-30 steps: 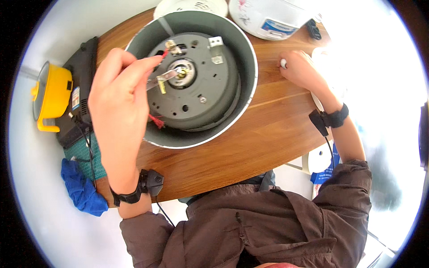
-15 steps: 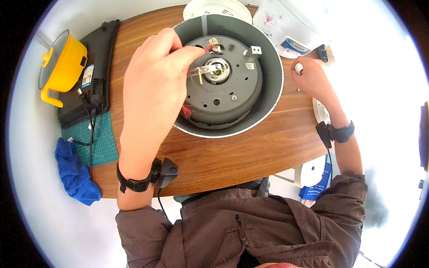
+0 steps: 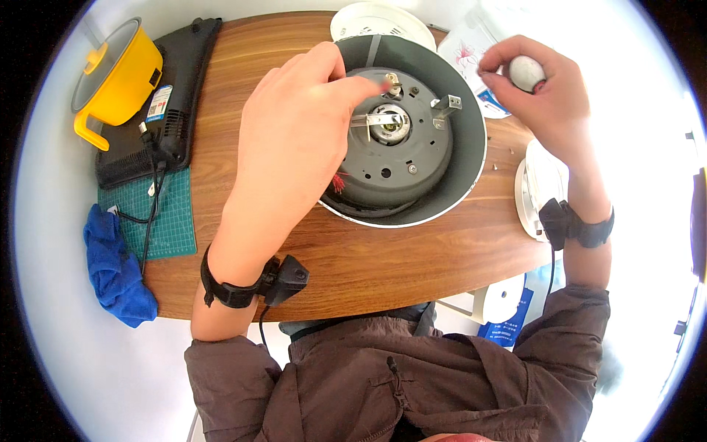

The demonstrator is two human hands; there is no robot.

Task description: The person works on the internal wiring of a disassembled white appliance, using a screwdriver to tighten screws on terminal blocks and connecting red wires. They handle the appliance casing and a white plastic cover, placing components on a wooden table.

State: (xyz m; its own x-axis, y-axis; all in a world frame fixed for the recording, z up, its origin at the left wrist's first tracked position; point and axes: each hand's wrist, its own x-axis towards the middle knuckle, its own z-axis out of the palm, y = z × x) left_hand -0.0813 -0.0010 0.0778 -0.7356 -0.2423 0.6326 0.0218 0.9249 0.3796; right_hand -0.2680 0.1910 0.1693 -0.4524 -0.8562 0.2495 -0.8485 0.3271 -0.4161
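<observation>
A round grey metal appliance housing [image 3: 465, 169] lies with its inner side up. Inside it is a dark grey disc [image 3: 361, 166] with a central fitting, a metal strip [image 3: 379, 118] and an upright bracket [image 3: 446, 107]. My left hand [image 3: 298, 121] reaches over the left side, its thumb and forefinger closed on a red wire by a small terminal [image 3: 393, 79]. A red wire bundle [image 3: 338, 183] shows below that hand. To the right, my raised right hand [image 3: 549, 88] curls round a tool with a round white end [image 3: 527, 74]. Its thumb and forefinger tips meet; anything between them is too small to tell.
A yellow pot [image 3: 121, 77] stands on a black flat device [image 3: 173, 110] at the left. Below are a green cutting mat [image 3: 173, 221] and a blue cloth [image 3: 114, 265]. A white perforated cover [image 3: 383, 20], a translucent container [image 3: 464, 48], white round parts [image 3: 534, 188] and small screws [image 3: 495, 167] surround the housing.
My right hand has risen, turning so the white-ended tool shows more. My left hand stays at the terminal. The whole view has shifted slightly.
</observation>
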